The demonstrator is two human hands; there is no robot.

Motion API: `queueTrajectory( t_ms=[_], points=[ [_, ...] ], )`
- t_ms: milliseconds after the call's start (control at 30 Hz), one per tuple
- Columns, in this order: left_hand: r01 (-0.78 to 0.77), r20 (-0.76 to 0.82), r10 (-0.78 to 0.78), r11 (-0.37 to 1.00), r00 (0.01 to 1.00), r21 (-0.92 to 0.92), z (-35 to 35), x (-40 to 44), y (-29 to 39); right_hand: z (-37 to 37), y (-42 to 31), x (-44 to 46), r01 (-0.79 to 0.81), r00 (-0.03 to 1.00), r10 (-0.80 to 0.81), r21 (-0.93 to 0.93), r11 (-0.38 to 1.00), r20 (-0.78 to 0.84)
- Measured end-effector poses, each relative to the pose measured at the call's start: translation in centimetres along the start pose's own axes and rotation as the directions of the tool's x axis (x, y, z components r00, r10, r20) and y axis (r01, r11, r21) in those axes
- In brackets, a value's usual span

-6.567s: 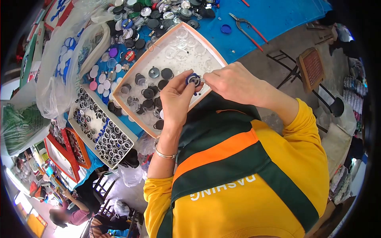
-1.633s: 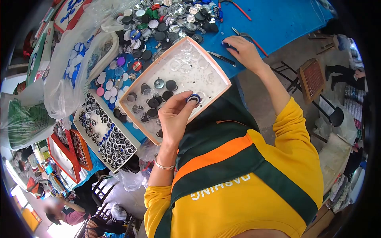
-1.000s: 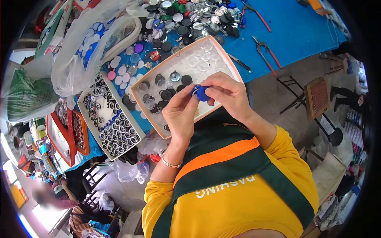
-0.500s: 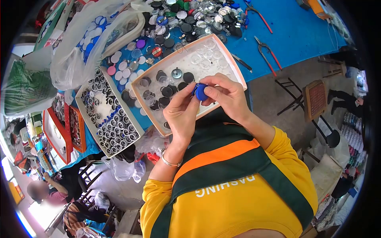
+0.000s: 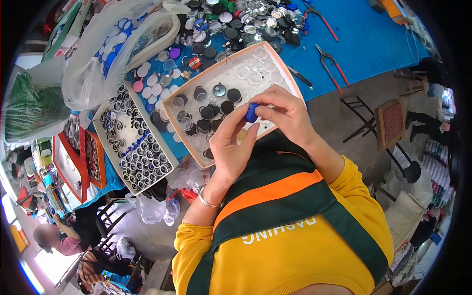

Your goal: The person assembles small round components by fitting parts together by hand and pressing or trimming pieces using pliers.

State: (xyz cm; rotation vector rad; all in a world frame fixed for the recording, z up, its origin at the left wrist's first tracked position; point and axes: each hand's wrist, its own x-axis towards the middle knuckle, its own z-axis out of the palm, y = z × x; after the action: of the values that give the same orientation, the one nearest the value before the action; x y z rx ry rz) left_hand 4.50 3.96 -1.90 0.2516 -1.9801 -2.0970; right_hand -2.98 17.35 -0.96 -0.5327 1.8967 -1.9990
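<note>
A small rounded blue plastic piece [image 5: 251, 113], perhaps a cap or case, is pinched between the thumb and fingers of my right hand [image 5: 289, 117]. My left hand [image 5: 230, 147] is just left of it, thumb spread away from the fingers and fingertips close against the piece's left side. Whether those fingertips touch it I cannot tell. Both hands are over the near edge of a shallow white tray with an orange rim [image 5: 295, 83]. In the tray lie black discs [image 5: 227, 107], clear round covers [image 5: 255, 77] and one metallic disc [image 5: 219, 89].
Left of the tray, a long white box [image 5: 169, 169] holds many small ring-shaped parts. Loose discs and metal pieces [image 5: 236, 29] are heaped behind on the blue table [image 5: 364, 54]. Red-handled pliers [image 5: 333, 69] lie at the right. A person [image 5: 69, 238] sits at the lower left.
My left thumb has come away from the blue piece and dropped lower. The piece has turned to show a narrower side, still in my right hand.
</note>
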Motion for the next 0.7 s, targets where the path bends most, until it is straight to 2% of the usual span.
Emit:
queueTrajectory(
  t_ms=[133, 233, 300, 333, 400, 433, 500, 567, 600, 633, 700],
  points=[
    [-0.084, -0.003, 0.086, 0.982, 0.996, 0.168, -0.4, -0.2, 0.0, -0.5, 0.3, 0.4, 0.277, 0.961, -0.27, -0.245, 0.929, 0.062],
    [-0.152, 0.017, 0.152, 0.963, 0.988, 0.221, -0.5, -0.2, 0.2, -0.5, 0.1, 0.5, 0.35, 0.936, -0.341, -0.314, 0.883, 0.085],
    [-0.165, 0.025, 0.163, 0.969, 0.986, 0.186, -0.7, 0.1, 0.2, -0.5, 0.2, 0.5, 0.353, 0.936, -0.342, -0.291, 0.889, 0.09],
    [-0.07, -0.015, 0.071, 0.996, 0.997, 0.049, -0.6, 0.2, 0.4, -0.5, 0.4, 0.4, 0.356, 0.934, -0.344, -0.279, 0.892, 0.093],
    [0.109, -0.056, -0.126, 0.966, 0.99, -0.234, -0.2, 0.4, 1.3, -0.4, 1.0, 0.3, 0.279, 0.96, -0.272, -0.165, 0.946, 0.068],
    [0.151, -0.026, -0.166, 0.944, 0.986, -0.294, -0.3, 0.6, 1.0, -0.3, 1.1, 0.3, 0.242, 0.97, -0.236, -0.104, 0.965, 0.062],
    [0.228, 0.029, -0.236, 0.887, 0.971, -0.402, -0.9, 1.0, -0.5, -0.3, 1.1, 0.3, 0.144, 0.989, -0.14, -0.094, 0.985, 0.048],
    [0.311, 0.014, -0.318, 0.917, 0.948, -0.25, -1.2, 0.7, -1.0, -0.1, 0.0, 0.6, 0.024, 0.996, -0.018, -0.073, 0.997, 0.082],
    [0.217, 0.012, -0.221, 0.944, 0.975, -0.246, -1.1, 0.7, -0.9, -0.4, 0.0, 0.7, 0.109, 0.988, -0.086, -0.178, 0.978, 0.131],
    [0.201, 0.028, -0.2, 0.966, 0.979, -0.162, -1.2, 0.8, -0.7, -0.7, 0.2, 0.8, 0.199, 0.971, -0.152, -0.274, 0.941, 0.184],
    [0.205, 0.066, -0.2, 0.974, 0.978, -0.096, -1.7, 1.1, -0.5, -0.9, 0.4, 1.1, 0.185, 0.971, -0.132, -0.279, 0.942, 0.198]
  ],
)
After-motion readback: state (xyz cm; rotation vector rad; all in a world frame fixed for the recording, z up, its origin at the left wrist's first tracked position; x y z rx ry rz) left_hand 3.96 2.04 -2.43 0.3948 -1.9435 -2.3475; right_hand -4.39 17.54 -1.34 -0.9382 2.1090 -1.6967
